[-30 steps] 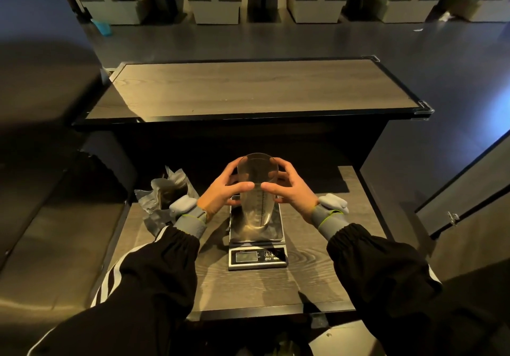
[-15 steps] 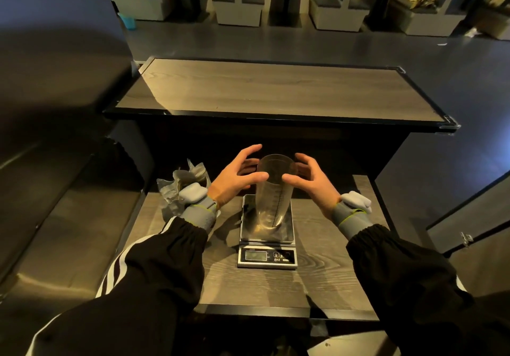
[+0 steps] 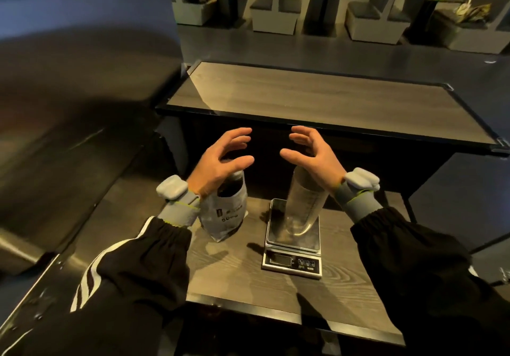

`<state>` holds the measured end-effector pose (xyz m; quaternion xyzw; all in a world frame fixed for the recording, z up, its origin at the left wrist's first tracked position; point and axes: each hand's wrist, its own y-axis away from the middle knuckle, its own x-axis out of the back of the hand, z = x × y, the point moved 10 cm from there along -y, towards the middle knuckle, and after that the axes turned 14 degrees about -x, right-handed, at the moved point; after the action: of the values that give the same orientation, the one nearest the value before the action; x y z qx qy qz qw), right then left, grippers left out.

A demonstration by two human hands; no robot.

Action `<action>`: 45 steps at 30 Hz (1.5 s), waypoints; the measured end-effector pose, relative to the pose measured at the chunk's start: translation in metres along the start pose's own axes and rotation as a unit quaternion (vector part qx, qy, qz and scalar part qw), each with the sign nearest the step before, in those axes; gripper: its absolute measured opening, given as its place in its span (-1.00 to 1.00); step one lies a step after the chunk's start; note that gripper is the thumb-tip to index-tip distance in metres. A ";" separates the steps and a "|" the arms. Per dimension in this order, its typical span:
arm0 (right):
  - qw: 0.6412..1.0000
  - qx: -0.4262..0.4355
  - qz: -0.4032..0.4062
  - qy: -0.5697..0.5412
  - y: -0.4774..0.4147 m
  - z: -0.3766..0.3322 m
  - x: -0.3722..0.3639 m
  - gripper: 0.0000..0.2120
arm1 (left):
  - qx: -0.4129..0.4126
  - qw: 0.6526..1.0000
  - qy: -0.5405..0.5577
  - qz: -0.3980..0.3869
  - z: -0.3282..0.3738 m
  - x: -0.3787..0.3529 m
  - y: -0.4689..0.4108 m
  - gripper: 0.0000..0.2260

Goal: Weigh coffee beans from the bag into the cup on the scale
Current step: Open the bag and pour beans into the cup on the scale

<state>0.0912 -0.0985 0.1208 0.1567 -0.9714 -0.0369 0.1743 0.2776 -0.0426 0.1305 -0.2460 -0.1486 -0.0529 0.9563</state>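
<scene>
A tall clear plastic cup (image 3: 303, 206) stands upright on the steel platform of a small digital scale (image 3: 292, 261) on the near wooden table. Left of the scale an open grey coffee bag (image 3: 225, 216) stands upright, dark beans showing in its mouth. My left hand (image 3: 222, 162) hovers above the bag's top with fingers spread and holds nothing. My right hand (image 3: 310, 154) hangs over the cup's rim, fingers apart and empty; its wrist hides part of the rim.
The near table (image 3: 248, 286) ends at a dark front edge close to me. A longer wooden table (image 3: 317, 98) stands beyond it, higher. A dark bench (image 3: 69, 140) runs along the left. Booth seats and small tables (image 3: 276, 10) line the far wall.
Both hands have let go of the cup and lifted up and apart. The cup stays on the scale. The camera view has shifted left, so the bag now shows upright beside the scale.
</scene>
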 end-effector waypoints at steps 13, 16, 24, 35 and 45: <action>0.997 -0.010 0.001 0.075 -0.009 -0.010 -0.101 -0.25 | 0.125 0.986 0.040 0.102 -0.069 0.052 0.069 -0.62; 0.993 -0.061 -0.001 0.102 -0.014 0.011 -0.119 -0.09 | 0.162 0.979 0.054 0.112 -0.088 0.050 0.088 -0.59; 0.985 -0.125 -0.005 0.122 -0.016 0.036 -0.147 -0.05 | 0.259 0.950 0.113 0.135 -0.128 0.043 0.123 -0.49; 0.972 -0.128 0.034 0.192 -0.022 0.033 -0.168 0.14 | 0.311 0.926 0.162 0.138 -0.150 0.022 0.137 -0.24; 0.946 -0.098 0.063 0.301 -0.027 0.029 -0.175 -0.30 | 0.308 0.928 0.165 0.126 -0.154 0.016 0.138 -0.09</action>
<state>0.2449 -0.0679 0.0328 0.0810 -0.8732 -0.0719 0.4751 0.3568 0.0030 -0.0556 0.0564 0.0348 0.0769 0.9948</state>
